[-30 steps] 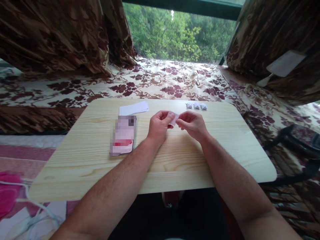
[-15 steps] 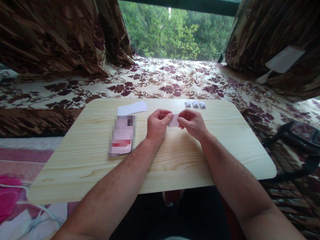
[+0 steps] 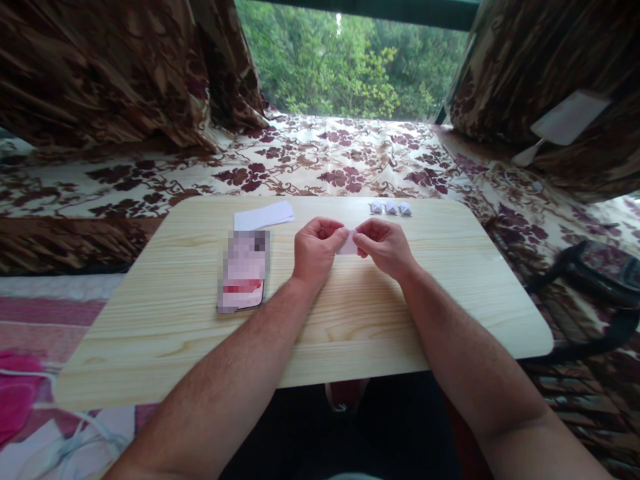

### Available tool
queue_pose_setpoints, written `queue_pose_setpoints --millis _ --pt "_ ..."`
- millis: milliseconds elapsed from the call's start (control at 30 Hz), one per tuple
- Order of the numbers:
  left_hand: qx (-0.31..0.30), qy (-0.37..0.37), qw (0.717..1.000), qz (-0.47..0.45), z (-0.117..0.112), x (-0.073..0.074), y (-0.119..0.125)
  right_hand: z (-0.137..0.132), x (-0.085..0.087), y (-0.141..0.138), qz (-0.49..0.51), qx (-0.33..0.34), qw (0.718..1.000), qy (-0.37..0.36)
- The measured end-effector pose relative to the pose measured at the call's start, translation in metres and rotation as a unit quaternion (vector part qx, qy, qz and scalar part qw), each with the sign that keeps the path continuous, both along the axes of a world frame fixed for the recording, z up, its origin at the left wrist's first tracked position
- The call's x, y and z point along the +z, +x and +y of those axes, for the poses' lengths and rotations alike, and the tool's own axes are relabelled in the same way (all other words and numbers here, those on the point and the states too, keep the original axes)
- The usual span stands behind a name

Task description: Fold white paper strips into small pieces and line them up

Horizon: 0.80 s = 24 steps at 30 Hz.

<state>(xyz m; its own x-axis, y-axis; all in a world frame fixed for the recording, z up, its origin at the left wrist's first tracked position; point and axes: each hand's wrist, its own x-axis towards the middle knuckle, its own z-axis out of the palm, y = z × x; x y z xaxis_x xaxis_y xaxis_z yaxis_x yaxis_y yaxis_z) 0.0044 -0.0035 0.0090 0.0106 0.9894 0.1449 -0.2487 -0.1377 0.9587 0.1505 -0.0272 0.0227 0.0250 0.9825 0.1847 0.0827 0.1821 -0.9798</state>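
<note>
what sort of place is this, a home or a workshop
Most likely a room in a home, beside a window: a small wooden table by a floral cloth, with matching floral curtains at both sides and trees outside. The left hand and right hand pinch a paper slip.

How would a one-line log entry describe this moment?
left hand: pinches small paper piece | right hand: pinches it too | table: phone, paper strips, three folded pieces
</note>
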Motion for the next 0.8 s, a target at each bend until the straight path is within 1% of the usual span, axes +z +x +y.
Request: queue_pose_setpoints --millis 800 --pt "0.013 0.014 1.0 0.021 -0.0006 -0.0016 -0.0002 -0.0015 0.0005 -0.0008 0.001 0.006 1.0 -0.003"
